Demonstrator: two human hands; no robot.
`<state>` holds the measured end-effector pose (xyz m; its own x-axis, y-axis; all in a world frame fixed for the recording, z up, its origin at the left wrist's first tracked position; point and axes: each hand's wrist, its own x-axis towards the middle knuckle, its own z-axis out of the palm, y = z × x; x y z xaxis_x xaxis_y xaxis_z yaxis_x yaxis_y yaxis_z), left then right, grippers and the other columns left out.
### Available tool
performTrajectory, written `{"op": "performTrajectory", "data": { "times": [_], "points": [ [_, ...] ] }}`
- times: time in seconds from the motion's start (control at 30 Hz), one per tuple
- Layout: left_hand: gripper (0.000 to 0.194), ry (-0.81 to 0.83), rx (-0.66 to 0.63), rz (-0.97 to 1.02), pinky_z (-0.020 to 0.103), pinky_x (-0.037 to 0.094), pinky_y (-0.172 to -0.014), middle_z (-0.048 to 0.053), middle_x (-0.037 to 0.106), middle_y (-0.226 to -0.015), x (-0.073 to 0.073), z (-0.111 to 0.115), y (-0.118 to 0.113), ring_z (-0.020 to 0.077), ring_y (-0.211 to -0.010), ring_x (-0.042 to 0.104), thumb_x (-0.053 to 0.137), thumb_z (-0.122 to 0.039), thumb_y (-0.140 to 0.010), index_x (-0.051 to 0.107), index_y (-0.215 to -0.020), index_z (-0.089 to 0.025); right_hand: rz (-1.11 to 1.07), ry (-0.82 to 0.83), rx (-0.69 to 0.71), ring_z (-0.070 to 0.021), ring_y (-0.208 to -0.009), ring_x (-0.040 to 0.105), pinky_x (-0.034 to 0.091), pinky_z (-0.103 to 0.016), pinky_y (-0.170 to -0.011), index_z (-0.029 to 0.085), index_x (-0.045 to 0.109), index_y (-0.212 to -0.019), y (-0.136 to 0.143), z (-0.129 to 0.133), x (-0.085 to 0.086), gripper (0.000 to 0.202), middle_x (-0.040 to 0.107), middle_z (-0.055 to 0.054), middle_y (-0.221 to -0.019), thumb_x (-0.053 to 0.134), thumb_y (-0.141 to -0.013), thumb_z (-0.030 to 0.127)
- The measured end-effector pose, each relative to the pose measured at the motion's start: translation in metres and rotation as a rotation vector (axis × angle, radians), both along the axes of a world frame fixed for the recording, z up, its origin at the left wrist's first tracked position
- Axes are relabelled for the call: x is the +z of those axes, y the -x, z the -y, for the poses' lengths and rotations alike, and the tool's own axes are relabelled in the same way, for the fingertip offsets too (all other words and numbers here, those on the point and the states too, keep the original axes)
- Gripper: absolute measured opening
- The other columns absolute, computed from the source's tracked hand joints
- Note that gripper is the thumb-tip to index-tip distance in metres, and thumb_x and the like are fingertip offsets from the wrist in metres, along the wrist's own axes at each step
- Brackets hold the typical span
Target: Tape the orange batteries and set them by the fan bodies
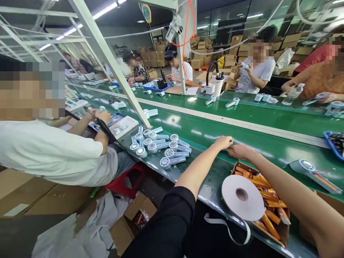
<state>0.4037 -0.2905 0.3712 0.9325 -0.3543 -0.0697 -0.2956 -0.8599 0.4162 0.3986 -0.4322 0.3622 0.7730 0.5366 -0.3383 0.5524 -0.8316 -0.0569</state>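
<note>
My left hand (223, 142) and my right hand (240, 151) meet over the near edge of the green belt (196, 138). Both have closed fingers around something small; an orange bit shows by the right fingers, but the item is too small to name. Below my right forearm, a cardboard box (285, 234) holds orange cylindrical pieces (270, 224). A white tape roll (231, 197) leans on that box, its loose strip hanging down. Left of my left forearm lie several light blue handheld devices (165, 162). Another device with orange inside (306, 165) lies at the right.
A person in a white shirt (53, 154) sits at the left by a white tray (126, 127). A slanted metal post (113, 64) rises beyond the devices. Other people work across the belt, near a white cup (219, 85). A blue tray (329, 138) is at the far right.
</note>
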Motion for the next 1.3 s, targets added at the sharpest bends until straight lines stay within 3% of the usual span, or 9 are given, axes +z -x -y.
{"op": "performTrajectory", "data": {
  "times": [0.1, 0.2, 0.3, 0.47, 0.7, 0.83, 1.0, 1.17, 1.3],
  "points": [
    [0.023, 0.030, -0.039, 0.079, 0.039, 0.050, -0.102, 0.017, 0.071, -0.122, 0.016, 0.003, 0.025, 0.0239, -0.116, 0.065, 0.053, -0.022, -0.103, 0.070, -0.117, -0.013, 0.027, -0.098, -0.058, -0.0313, -0.114, 0.073, 0.054, -0.042, -0.099, 0.025, 0.072, -0.136, 0.023, 0.022, 0.024, 0.043, 0.078, -0.015, -0.124, 0.059, -0.097, 0.035],
    [0.035, 0.121, -0.215, 0.129, 0.044, 0.038, -0.118, 0.021, 0.062, -0.141, 0.009, 0.002, 0.078, 0.0285, -0.135, 0.053, 0.054, -0.032, -0.103, 0.065, -0.130, -0.013, 0.170, -0.548, -0.151, -0.0262, -0.121, 0.071, 0.054, -0.039, -0.104, 0.026, 0.072, -0.135, 0.082, 0.075, 0.042, 0.040, 0.075, -0.010, -0.132, 0.052, -0.103, 0.040],
    [0.061, 0.159, -0.747, 0.183, 0.047, 0.035, -0.123, 0.013, 0.061, -0.147, -0.012, -0.014, 0.146, 0.0317, -0.141, 0.049, 0.074, -0.055, -0.089, 0.063, -0.138, -0.021, 0.245, -0.919, -0.241, -0.0217, -0.104, 0.076, 0.060, -0.035, -0.093, 0.025, 0.078, -0.121, 0.160, 0.127, 0.046, 0.030, 0.081, -0.006, -0.117, 0.061, -0.100, 0.039],
    [0.064, -0.020, -0.672, 0.308, 0.061, 0.037, -0.121, 0.010, 0.049, -0.162, -0.021, -0.046, 0.226, 0.0424, -0.153, 0.032, 0.070, -0.044, -0.093, 0.055, -0.151, -0.022, 0.244, -1.149, -0.482, -0.0202, -0.091, 0.079, 0.063, -0.034, -0.085, 0.023, 0.080, -0.106, 0.264, 0.162, 0.019, 0.017, 0.083, -0.006, -0.101, 0.067, -0.097, 0.031],
    [0.055, 0.105, -0.540, 0.558, 0.056, 0.048, -0.114, 0.015, 0.064, -0.140, -0.012, -0.059, 0.245, 0.0411, -0.140, 0.048, 0.074, -0.025, -0.090, 0.058, -0.141, -0.017, -0.141, -1.569, -0.647, -0.0150, -0.071, 0.075, 0.054, -0.021, -0.049, 0.026, 0.070, -0.126, 0.308, 0.110, -0.007, 0.035, 0.079, -0.007, -0.115, 0.074, -0.094, 0.038],
    [0.058, 0.137, -0.359, 0.727, 0.064, 0.042, -0.117, 0.014, 0.068, -0.129, -0.012, -0.065, 0.246, 0.0436, -0.148, 0.038, 0.077, -0.015, -0.085, 0.056, -0.138, -0.020, -0.574, -1.338, -0.481, -0.0127, -0.062, 0.071, 0.053, -0.021, -0.055, 0.019, 0.075, -0.116, 0.315, 0.061, -0.010, 0.038, 0.081, -0.006, -0.098, 0.077, -0.091, 0.046],
    [0.067, 0.236, -0.083, 0.683, 0.067, 0.040, -0.119, 0.018, 0.061, -0.133, -0.018, -0.076, 0.245, 0.0445, -0.148, 0.039, 0.078, -0.011, -0.082, 0.051, -0.143, -0.019, -0.367, -0.862, -0.002, -0.0160, -0.076, 0.073, 0.055, -0.025, -0.074, 0.019, 0.080, -0.095, 0.302, 0.047, -0.014, 0.025, 0.080, -0.004, -0.086, 0.066, -0.100, 0.040],
    [0.064, 0.242, -0.091, 0.704, 0.066, 0.039, -0.118, 0.018, 0.060, -0.131, -0.024, -0.073, 0.249, 0.0446, -0.148, 0.039, 0.077, -0.009, -0.083, 0.052, -0.141, -0.019, 0.281, -0.586, -0.212, -0.0260, -0.108, 0.068, 0.053, -0.041, -0.099, 0.018, 0.070, -0.132, 0.246, 0.095, 0.001, 0.032, 0.079, -0.012, -0.118, 0.061, -0.102, 0.028],
    [0.063, 0.232, -0.183, 0.679, 0.065, 0.040, -0.118, 0.016, 0.062, -0.132, -0.025, -0.058, 0.254, 0.0431, -0.148, 0.037, 0.072, -0.002, -0.082, 0.052, -0.139, -0.020, 0.360, -0.435, -0.166, -0.0271, -0.111, 0.065, 0.053, -0.043, -0.099, 0.018, 0.068, -0.133, 0.216, 0.113, 0.011, 0.035, 0.079, -0.012, -0.113, 0.055, -0.101, 0.014]
  ]
}}
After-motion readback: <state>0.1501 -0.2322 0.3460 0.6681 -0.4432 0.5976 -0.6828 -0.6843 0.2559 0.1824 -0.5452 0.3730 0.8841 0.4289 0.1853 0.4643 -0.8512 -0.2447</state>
